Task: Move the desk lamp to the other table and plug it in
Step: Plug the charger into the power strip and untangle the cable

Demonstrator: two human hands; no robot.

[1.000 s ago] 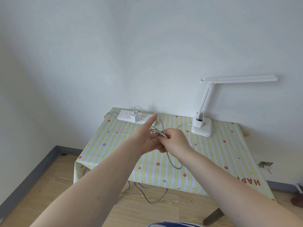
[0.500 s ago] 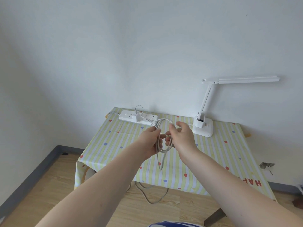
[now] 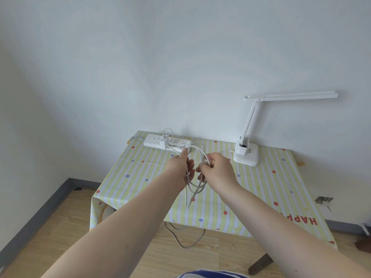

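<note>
Lamp (image 3: 261,127) at two o'clock looks light, top-heavy: grasp its base; both hands (image 3: 179,167) (image 3: 217,169) pinch limp cord (image 3: 195,177).

Yellow striped dotted tablecloth (image 3: 271,189), pale wood floor (image 3: 50,223), grey skirting board (image 3: 40,213) at left, white wall (image 3: 180,67) behind

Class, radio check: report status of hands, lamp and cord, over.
Left hand and right hand both grip the looped cord. Lamp upright on the table, untouched. Adapter sits in the power strip.
</note>
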